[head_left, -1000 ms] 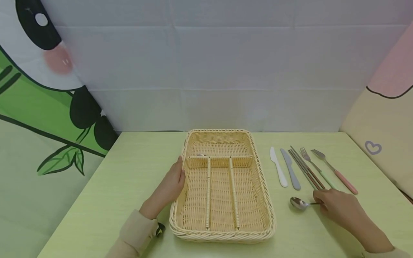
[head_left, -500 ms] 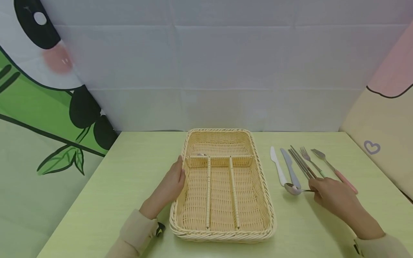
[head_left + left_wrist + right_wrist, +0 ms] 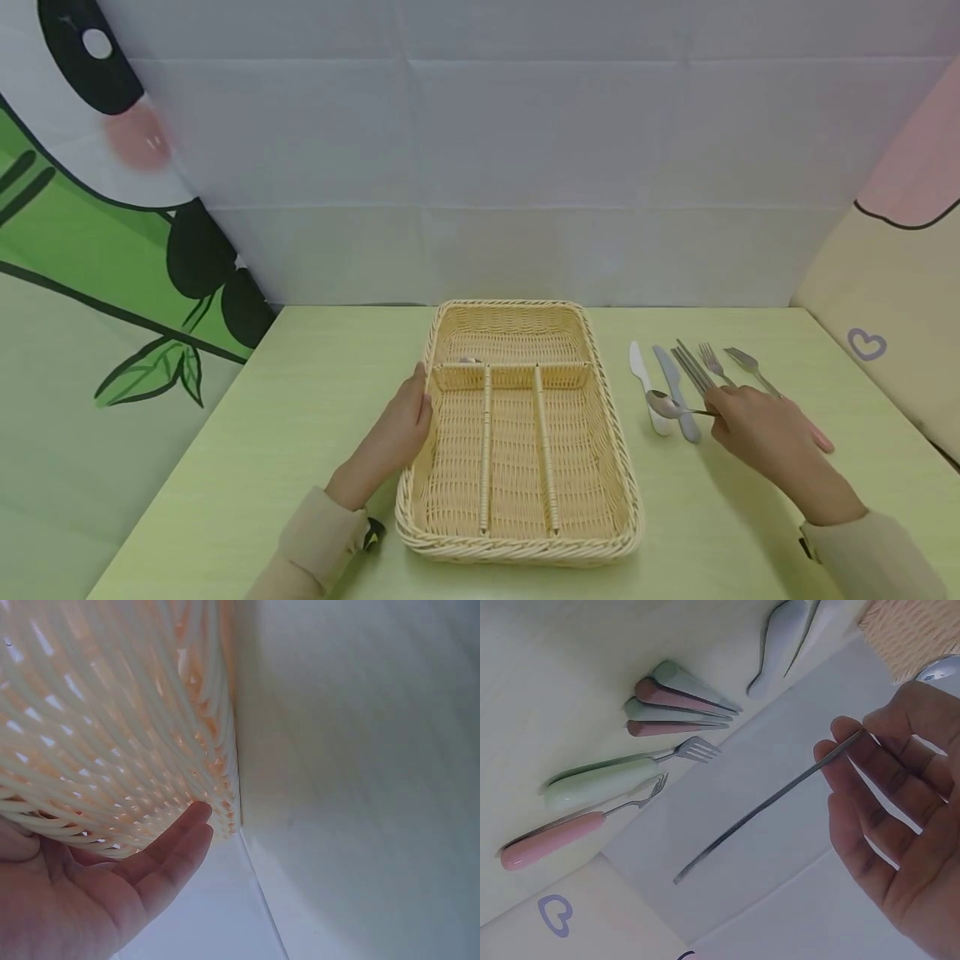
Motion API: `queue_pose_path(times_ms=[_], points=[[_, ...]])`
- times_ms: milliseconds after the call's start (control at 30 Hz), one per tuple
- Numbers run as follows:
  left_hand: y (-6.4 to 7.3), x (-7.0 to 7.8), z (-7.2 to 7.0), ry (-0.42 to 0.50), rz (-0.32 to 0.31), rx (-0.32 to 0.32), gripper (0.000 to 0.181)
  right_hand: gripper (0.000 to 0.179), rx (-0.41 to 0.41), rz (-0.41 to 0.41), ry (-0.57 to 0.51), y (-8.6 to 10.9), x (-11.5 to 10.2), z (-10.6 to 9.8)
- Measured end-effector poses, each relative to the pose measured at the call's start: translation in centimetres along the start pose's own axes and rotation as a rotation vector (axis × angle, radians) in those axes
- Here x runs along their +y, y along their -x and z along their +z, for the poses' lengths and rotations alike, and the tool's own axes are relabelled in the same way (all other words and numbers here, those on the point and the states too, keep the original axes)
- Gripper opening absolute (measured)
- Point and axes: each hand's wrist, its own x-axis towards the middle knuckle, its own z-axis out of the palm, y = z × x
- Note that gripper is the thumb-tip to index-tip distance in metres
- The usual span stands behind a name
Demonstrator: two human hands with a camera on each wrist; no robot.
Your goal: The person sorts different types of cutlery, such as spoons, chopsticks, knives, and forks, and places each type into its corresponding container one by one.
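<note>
My left hand [image 3: 393,421] holds the left wall of a woven wicker basket [image 3: 517,548]; in the left wrist view its fingers [image 3: 176,847] lie along the outer side. Thumb and fingertips of my right hand [image 3: 776,446] pinch a metal spoon [image 3: 663,406] by its thin handle. Raised above the table, the spoon has its bowl pointing left, over the knife handles. The right wrist view shows the spoon's handle [image 3: 772,802] jutting out past the fingers. Chopsticks [image 3: 692,367] lie just beyond this hand, which partly covers them.
Right of the basket lie a white knife [image 3: 639,367], a grey knife [image 3: 666,365], a green-handled fork [image 3: 604,780] and a pink-handled fork [image 3: 555,838]. A bit of shiny metal [image 3: 470,361] shows behind the basket's cross divider. A cloth wall [image 3: 525,167] rises behind the table.
My right hand has lifted the spoon and carried it away from me and slightly left, from beside the chopsticks to over the knife handles. My left hand stays on the basket.
</note>
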Motion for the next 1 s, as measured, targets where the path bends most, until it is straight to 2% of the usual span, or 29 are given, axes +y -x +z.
queue_pose_path(times_ms=[67, 233, 333, 600, 867, 1000], points=[[0.0, -0.1, 0.0, -0.005, 0.004, -0.004, 0.054, 0.025, -0.008, 0.007, -0.005, -0.5, -0.2, -0.1], [0.0, -0.1, 0.1, 0.002, 0.001, -0.007, 0.054, 0.027, 0.124, -0.049, 0.004, -1.6, -0.8, 0.1], [0.0, 0.0, 0.0, 0.006, -0.003, -0.007, 0.054, 0.028, 0.163, -0.068, -0.001, -2.3, -1.2, 0.2], [0.0, 0.0, 0.1, 0.006, -0.003, -0.013, 0.054, 0.024, 0.114, -0.065, -0.028, -4.1, -2.4, 0.2], [-0.1, 0.0, 0.1, 0.006, -0.004, -0.011, 0.054, 0.024, 0.102, -0.092, -0.019, -6.2, -3.6, 0.5], [-0.1, 0.0, 0.1, 0.006, -0.005, -0.013, 0.054, 0.017, 0.087, -0.096, -0.019, -7.4, -4.3, 0.7]])
